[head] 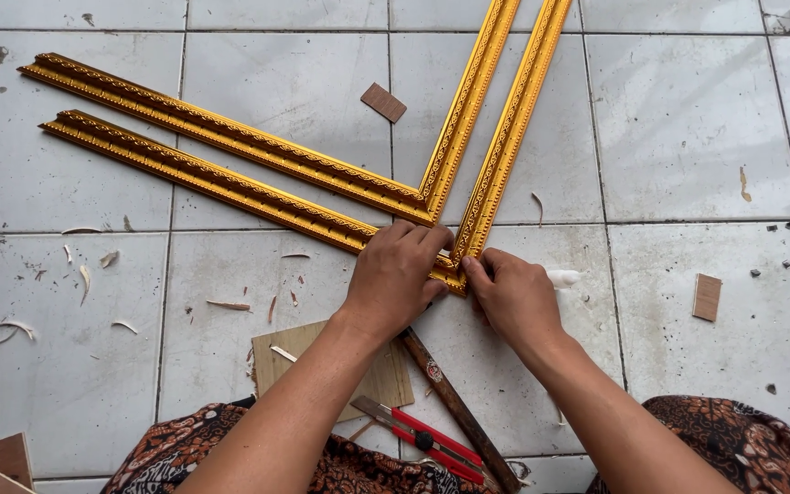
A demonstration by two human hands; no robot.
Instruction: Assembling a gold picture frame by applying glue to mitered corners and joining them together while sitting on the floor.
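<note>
Both hands press a mitred corner of gilded wooden frame moulding together on the tiled floor.
Left hand (pixel 395 274) lies flat over the near left ornate gold moulding strip (pixel 203 178), fingers closed down on it; right hand (pixel 516 297) pinches the near right ornate gold moulding strip (pixel 505 137) at the joint; next, I judge, the corner needs holding aligned for fixing.

We have one view only, from a camera worn on the head, looking steeply down at the tiled floor (pixel 688 119) just ahead of our knees. It sits close, with both forearms entering from the picture's bottom edge.
</note>
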